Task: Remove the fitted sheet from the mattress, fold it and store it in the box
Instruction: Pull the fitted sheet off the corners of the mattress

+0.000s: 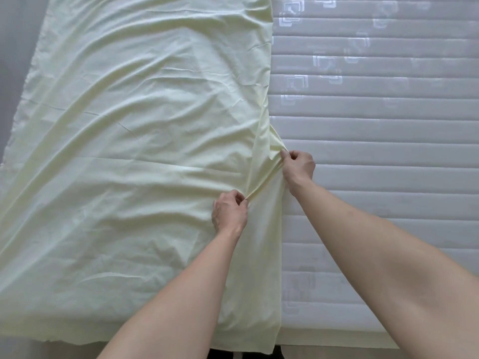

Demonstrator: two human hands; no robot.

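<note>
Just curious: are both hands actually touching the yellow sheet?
Touching. The head view shows the left hand and right hand each pinching a fold of the sheet.

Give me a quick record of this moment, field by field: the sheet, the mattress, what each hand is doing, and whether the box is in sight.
sheet: pale yellow sheet, wrinkled, spread flat over the left part of the mattress
mattress: white quilted mattress, bare on the right side
left hand: left hand pinches a fold of the sheet near its right edge
right hand: right hand pinches the same edge farther up
fabric between hands: pulled into a taut ridge
box: not in view
</note>
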